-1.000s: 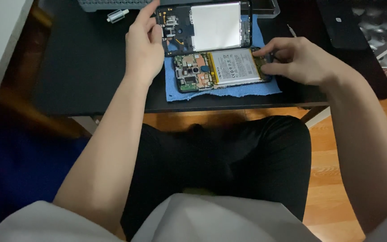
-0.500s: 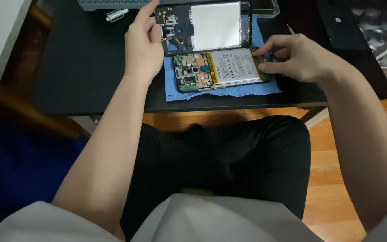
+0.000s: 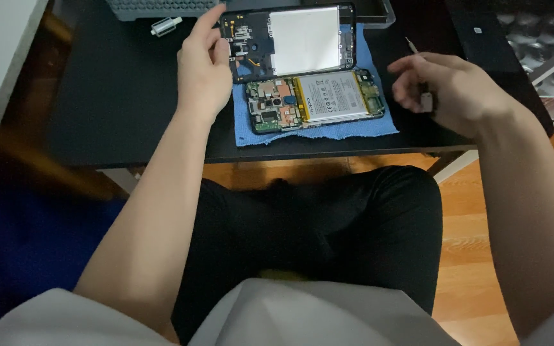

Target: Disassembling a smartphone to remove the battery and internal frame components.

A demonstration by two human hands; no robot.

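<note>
Across the upper frame, the black desk (image 3: pixel 129 109) leaves open room at left. At top centre, the left hand (image 3: pixel 203 67), fingers loosely curled, touches the opened phone (image 3: pixel 315 99) on the blue cloth (image 3: pixel 354 128). Upper right, the right hand (image 3: pixel 447 90) pinches a thin tool (image 3: pixel 413 46).

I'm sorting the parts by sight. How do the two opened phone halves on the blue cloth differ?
The far half is a dark frame with a large plain white panel; the near half shows green circuit boards and a labelled silver battery. The left hand touches the far half; the near half lies untouched. Both lie flat, side by side, on the blue cloth.
</note>
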